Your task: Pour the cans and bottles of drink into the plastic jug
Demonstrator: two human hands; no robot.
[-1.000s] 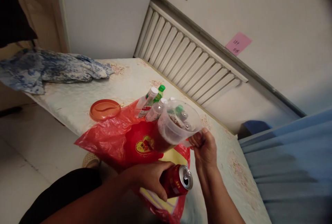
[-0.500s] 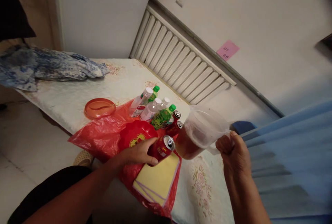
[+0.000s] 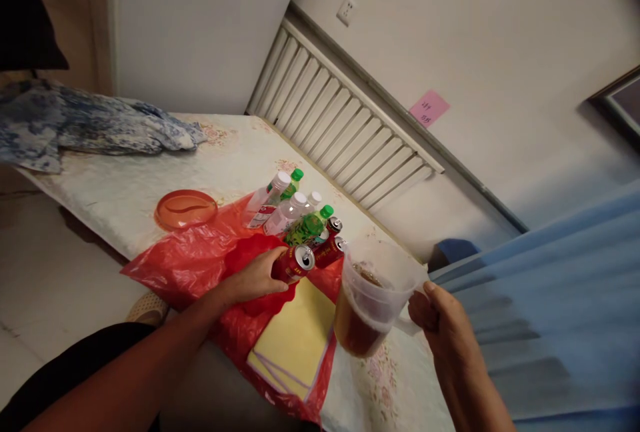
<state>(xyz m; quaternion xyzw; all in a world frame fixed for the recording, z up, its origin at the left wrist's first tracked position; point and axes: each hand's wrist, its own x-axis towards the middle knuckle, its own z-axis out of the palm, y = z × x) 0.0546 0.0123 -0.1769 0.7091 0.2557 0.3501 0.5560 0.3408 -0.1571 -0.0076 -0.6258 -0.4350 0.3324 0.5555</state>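
My left hand point(image 3: 257, 277) is wrapped round a red drink can point(image 3: 293, 264), which tilts over a red scalloped dish point(image 3: 237, 252). The can's open top faces right. My right hand point(image 3: 440, 315) grips the handle of a clear plastic jug point(image 3: 367, 305) that holds brown liquid with some foam. Between the hands and lower down lie folded yellow cloths point(image 3: 295, 339) on a red plastic bag point(image 3: 185, 265). Just beyond the can, two more red cans point(image 3: 330, 252) stand beside a green-labelled bottle point(image 3: 305, 229).
Several clear and green-capped bottles point(image 3: 280, 215) stand behind the dish. An orange round dish point(image 3: 185, 210) is to the left. Patterned cloth point(image 3: 120, 129) lies at the far left of the table point(image 3: 220, 165). A radiator point(image 3: 340, 119) runs behind; a blue curtain point(image 3: 565, 305) hangs at the right.
The can in my left hand has moved left and slightly up, away from the jug. My right hand has lowered the jug, which is more upright now. The view has shifted slightly.
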